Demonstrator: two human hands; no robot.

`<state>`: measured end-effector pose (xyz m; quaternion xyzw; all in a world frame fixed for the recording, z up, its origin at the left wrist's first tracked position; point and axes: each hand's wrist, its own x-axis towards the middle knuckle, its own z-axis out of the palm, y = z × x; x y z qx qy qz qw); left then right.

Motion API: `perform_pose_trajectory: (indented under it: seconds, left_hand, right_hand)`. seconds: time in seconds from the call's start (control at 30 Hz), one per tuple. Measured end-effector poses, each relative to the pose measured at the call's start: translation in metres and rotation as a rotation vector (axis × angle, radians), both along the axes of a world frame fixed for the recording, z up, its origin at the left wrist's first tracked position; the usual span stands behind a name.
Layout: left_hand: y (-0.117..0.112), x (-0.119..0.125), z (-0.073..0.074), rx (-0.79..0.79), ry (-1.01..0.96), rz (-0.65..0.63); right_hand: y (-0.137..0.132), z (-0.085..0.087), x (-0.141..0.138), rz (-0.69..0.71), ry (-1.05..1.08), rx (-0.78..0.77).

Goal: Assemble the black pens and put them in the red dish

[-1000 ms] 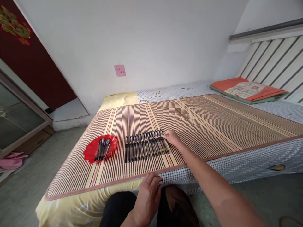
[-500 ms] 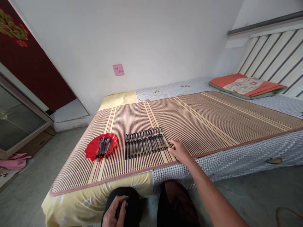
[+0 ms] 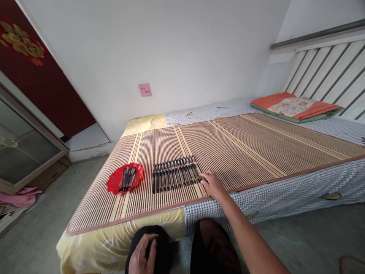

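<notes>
Several black-capped pens with clear barrels [image 3: 175, 176] lie side by side in a row on the striped bamboo mat [image 3: 242, 152]. At the right end of that row is my right hand [image 3: 212, 184]. Its thumb and forefinger are apart, around the lower end of the last pen and close against it; exact contact is too small to make out. A red scalloped plate [image 3: 114, 182] sits left of the row, holding several more pens [image 3: 127, 178]. On my left knee rests my left hand [image 3: 144, 254], loosely bent, fingers parted, holding nothing.
The mat covers a bed with a yellow and checked sheet [image 3: 119, 230]. A folded orange and floral quilt [image 3: 296, 106] lies at the far right by the white slatted headboard [image 3: 327, 72]. A pink note [image 3: 145, 90] is stuck on the wall. A glass-panelled cabinet [image 3: 25, 140] stands at left.
My right hand has moved slightly left, its fingertips closer to the last pen's lower end. My left hand stays on the knee. The whole view has shifted a little.
</notes>
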<state>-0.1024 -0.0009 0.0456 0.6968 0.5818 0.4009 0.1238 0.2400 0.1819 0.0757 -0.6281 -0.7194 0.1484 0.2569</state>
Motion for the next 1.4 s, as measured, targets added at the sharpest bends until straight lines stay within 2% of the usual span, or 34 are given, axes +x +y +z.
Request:
perform_pose_trajectory:
  seconds: [0.23,0.63,0.9,1.2,1.4]
  left_hand:
    - [0.0,0.0,-0.001,-0.01,-0.016,-0.003]
    - [0.0,0.004,0.004,-0.014,-0.018,0.012]
    - [0.001,0.004,0.005,0.005,-0.018,0.009]
    - [0.0,0.001,-0.001,-0.02,0.009,0.02]
    - [-0.001,0.003,0.003,-0.024,-0.005,0.032]
  right_hand:
    - [-0.002,0.003,-0.004,-0.035,-0.005,-0.07]
    - [-0.001,0.003,-0.003,0.017,-0.047,-0.001]
    - [0.0,-0.003,0.009,-0.03,-0.018,-0.021]
    - [0.005,-0.005,0.003,-0.03,0.014,-0.051]
    - [0.011,-0.011,0.004,-0.027,0.059,-0.041]
